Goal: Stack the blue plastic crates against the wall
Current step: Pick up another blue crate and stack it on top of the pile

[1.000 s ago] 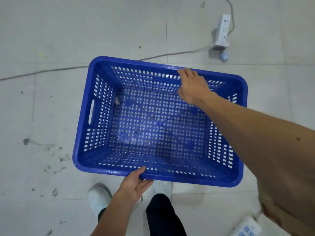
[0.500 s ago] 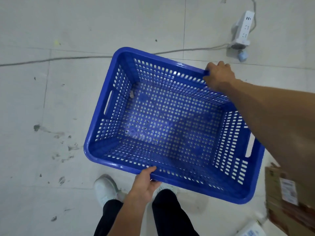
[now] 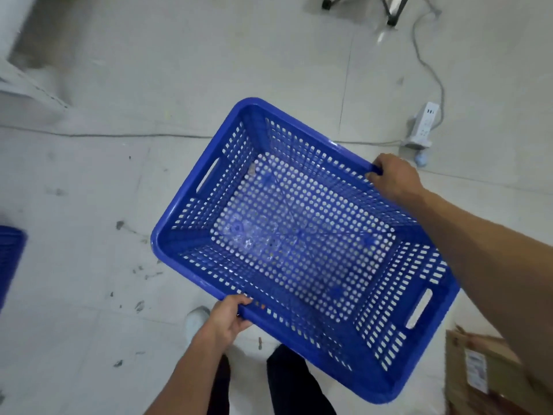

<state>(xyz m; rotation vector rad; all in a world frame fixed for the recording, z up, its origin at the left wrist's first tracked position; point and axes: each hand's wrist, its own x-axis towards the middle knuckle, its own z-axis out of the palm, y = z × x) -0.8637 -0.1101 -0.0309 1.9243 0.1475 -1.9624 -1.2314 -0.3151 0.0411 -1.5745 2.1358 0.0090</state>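
Note:
A blue perforated plastic crate (image 3: 191, 202) hangs in the air in front of me, empty and turned diagonally, its left end toward the upper left. My left hand (image 3: 229, 319) grips the near long rim. My right hand (image 3: 393, 179) grips the far long rim near its right end. The edge of a second blue crate (image 3: 10, 253) shows at the far left of the view, on the floor.
A white power strip (image 3: 423, 125) and its grey cable (image 3: 431, 67) lie on the tiled floor at the upper right. A cardboard box (image 3: 484, 369) sits at the lower right. Black stand legs (image 3: 392, 13) show at the top. A pale cabinet (image 3: 24, 94) stands at the upper left.
The crate has been lifted and swung counter-clockwise to a diagonal. The view has turned left, bringing in another blue crate at the left edge. My right hand slid along the far rim toward its right end.

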